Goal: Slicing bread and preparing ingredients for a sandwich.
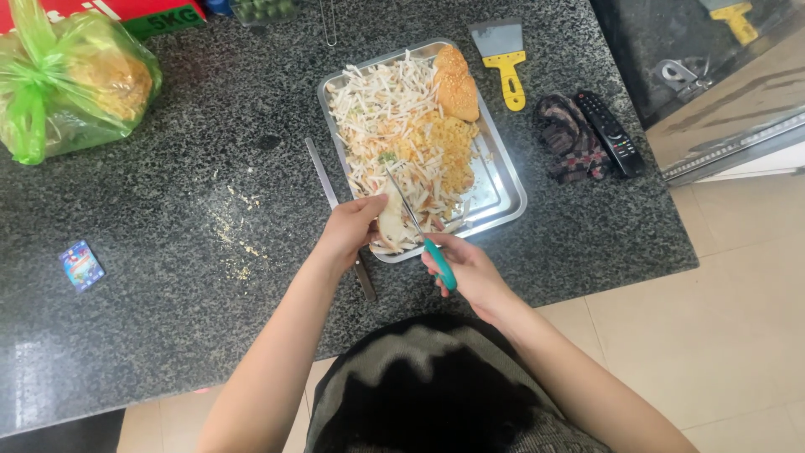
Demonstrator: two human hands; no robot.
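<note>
Left hand [350, 228] curled around a pale piece of bread [391, 225], fingers pinching it at the near corner of the metal tray [506, 191]. Right hand [470, 270] closed on the teal handle of a pair of scissors [417, 225], blades slanting up and away from the knuckles, over the bread and into the heap of shredded strips [394, 126] (white and orange, filling most of the tray). Whether the blades are parted: cannot tell. Beyond both hands, at the tray's far end, two golden buns [455, 84]. Just left of the left hand, partly under the wrist, a long knife [335, 210] flat on the dark speckled counter [168, 277]. Farther off past the right hand, a yellow-handled scraper [505, 59], a folded checked cloth [570, 136] and a black remote [610, 132] beside it. Far to the left hand's outer side, a green plastic bag [67, 80] and a small blue packet [82, 265].
</note>
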